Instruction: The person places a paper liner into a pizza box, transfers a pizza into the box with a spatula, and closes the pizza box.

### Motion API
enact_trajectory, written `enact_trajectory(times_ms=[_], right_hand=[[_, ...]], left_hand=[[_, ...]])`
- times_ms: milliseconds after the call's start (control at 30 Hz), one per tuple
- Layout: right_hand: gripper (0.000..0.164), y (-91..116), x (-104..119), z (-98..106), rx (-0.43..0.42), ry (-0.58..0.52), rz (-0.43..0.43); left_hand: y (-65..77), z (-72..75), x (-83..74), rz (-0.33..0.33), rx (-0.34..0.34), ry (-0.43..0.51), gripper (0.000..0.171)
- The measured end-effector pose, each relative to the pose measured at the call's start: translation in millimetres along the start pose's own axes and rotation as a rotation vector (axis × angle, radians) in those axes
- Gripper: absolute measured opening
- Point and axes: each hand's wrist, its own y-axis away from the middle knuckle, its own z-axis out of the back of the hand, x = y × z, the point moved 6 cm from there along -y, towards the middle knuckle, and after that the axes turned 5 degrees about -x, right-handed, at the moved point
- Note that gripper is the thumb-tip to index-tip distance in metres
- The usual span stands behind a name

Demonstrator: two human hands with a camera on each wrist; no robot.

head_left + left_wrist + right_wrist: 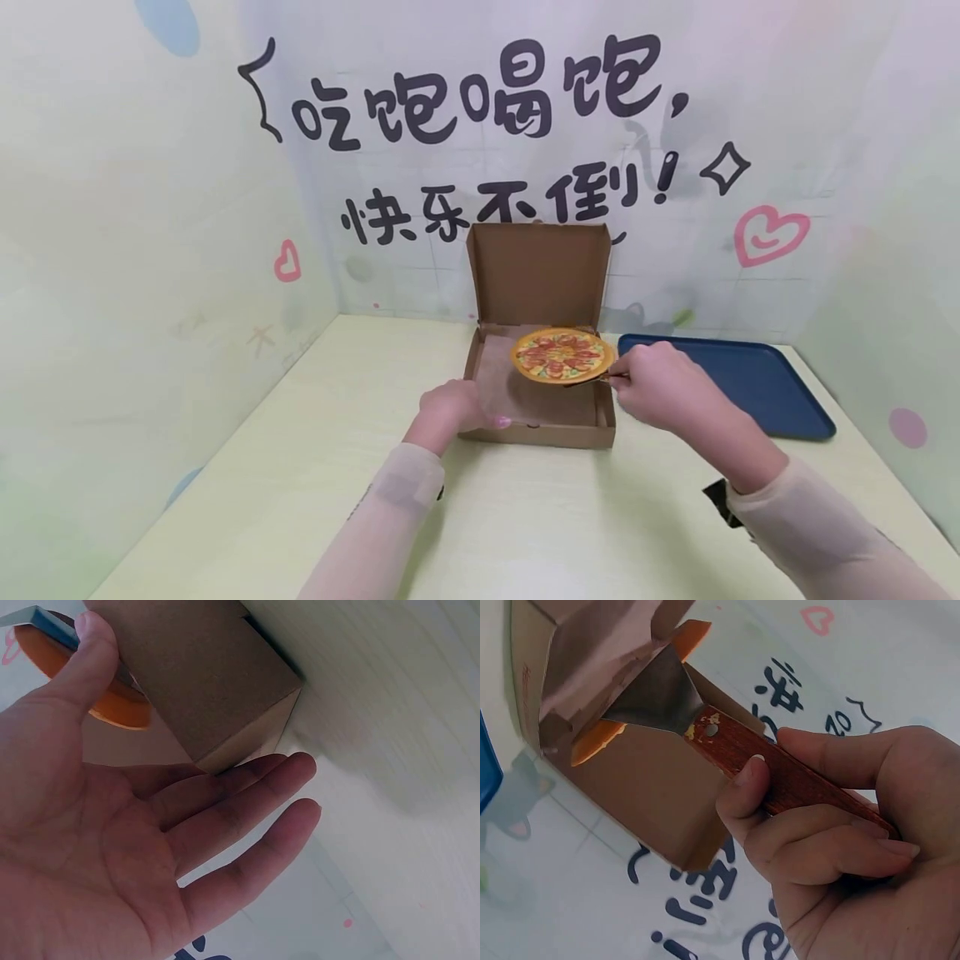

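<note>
An open cardboard pizza box [573, 437] stands on the table, its lid upright at the back and brown paper [498, 392] lining it. At the front left corner, my left hand [453, 406] holds the box, thumb along the front wall and fingers against the side. My right hand [660, 385] grips the reddish wooden handle of a metal spatula [660, 697]. On its blade lies a small round pizza [562, 356], raised above the paper, with a shadow beneath. In the left wrist view, the pizza's orange underside [124, 709] shows past the box wall.
Right of the box lies a blue tray [750, 383], partly behind my right hand. The pale table [300, 467] extends to the left and front. Printed wall sheets [405, 275] enclose the back and both sides.
</note>
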Motion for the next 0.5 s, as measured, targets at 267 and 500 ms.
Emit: enact_trajectory(times_ms=[267,500], right_hand=[[0.017,-23,9,-29,0.037,-0.018,0.000],[0.016,-32,11,-42,0.042,-0.009,-0.028]], left_hand=[[0.3,-2.2,0.9,-0.016,0.021,0.010,0.068],[1.4,0.9,-1.0,-0.028,0.016,0.002,0.070]])
